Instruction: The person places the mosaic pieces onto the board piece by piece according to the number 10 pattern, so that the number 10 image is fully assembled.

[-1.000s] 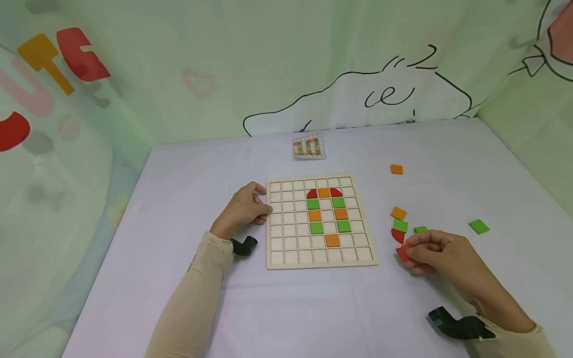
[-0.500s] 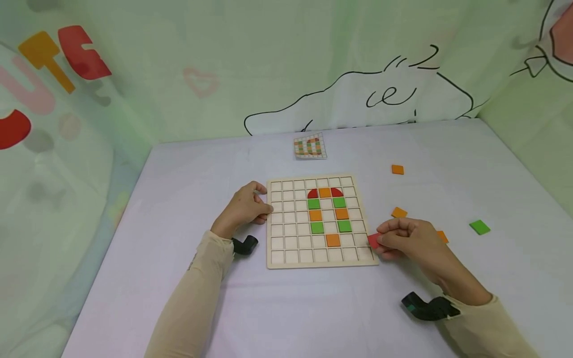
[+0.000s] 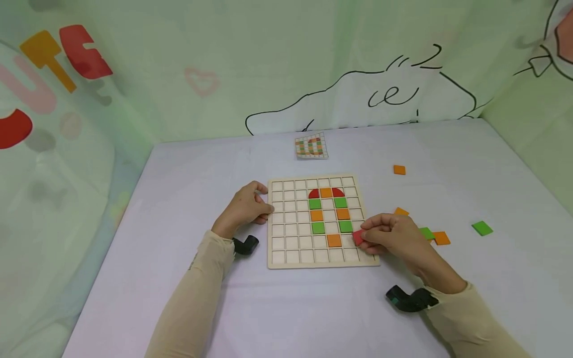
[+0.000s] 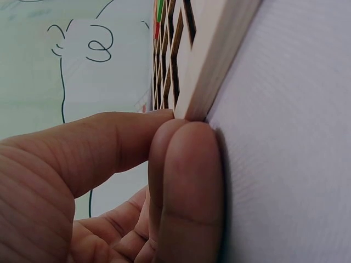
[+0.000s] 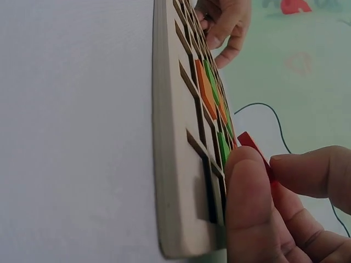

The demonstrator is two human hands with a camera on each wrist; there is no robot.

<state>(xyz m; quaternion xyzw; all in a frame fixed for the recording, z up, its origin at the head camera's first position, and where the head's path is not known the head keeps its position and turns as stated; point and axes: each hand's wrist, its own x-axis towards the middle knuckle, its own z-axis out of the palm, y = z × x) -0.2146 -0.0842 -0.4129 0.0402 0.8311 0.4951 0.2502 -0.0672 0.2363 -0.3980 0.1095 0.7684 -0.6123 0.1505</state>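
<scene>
Red tile [image 3: 357,237], one: pinched, tilted, in the right hand's [image 3: 389,234] fingers over the wooden grid board [image 3: 292,256], near and right of its lowest orange tile [image 3: 334,240]; left hand [image 3: 243,205], farther off, pinching the board's left edge.

Long beige sleeves [image 3: 190,298] are worn with curved black wrist devices [image 3: 408,302], one per arm.

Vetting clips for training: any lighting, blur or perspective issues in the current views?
Head: bright, fairly even light, no obvious glare or motion blur, card too small for fine detail. Left wrist: dimmer, board steeply foreshortened. Right wrist: also dim, board near edge-on, red piece partly hidden by right hand.
</scene>
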